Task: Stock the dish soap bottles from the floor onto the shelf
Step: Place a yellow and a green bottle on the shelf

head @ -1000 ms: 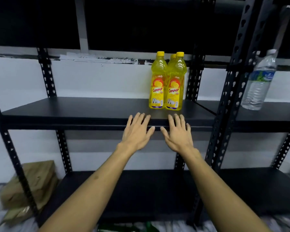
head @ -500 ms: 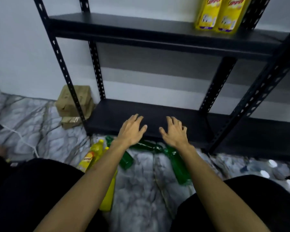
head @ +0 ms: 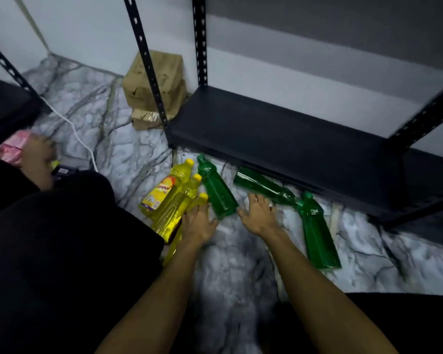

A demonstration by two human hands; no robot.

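Nearest the camera, two bare forearms reach forward and down over a marbled grey floor (head: 230,290), with dark-clothed knees on either side. The left hand (head: 198,223) is spread, fingers relaxed, and hangs over the neck end of the nearest yellow bottle (head: 187,226), which lies on the floor partly hidden beneath the hand and wrist; whether the fingers actually touch it cannot be told. The right hand (head: 260,213) is also spread with straight fingers, holding nothing, its fingertips just beside the neck of a green bottle lying crosswise (head: 262,186).

Between the two hands lies another green bottle (head: 216,194), its cap pointing toward the shelf and its base near the left hand's fingers. To the right of the right hand a third green bottle (head: 317,233) lies lengthwise, its cap close to that of the crosswise one. Left of the left hand, two more yellow bottles lie side by side: the middle yellow bottle (head: 178,205) and the labelled yellow bottle (head: 164,190), whose red and yellow label faces up. All six bottles lie on their sides on the floor, just in front of the bottom shelf (head: 279,134), a dark board in a black perforated metal frame.

Farther off, a white cable (head: 74,131) crosses the floor at the left, and stacked cardboard boxes (head: 154,85) stand against the white wall behind the shelf's post.
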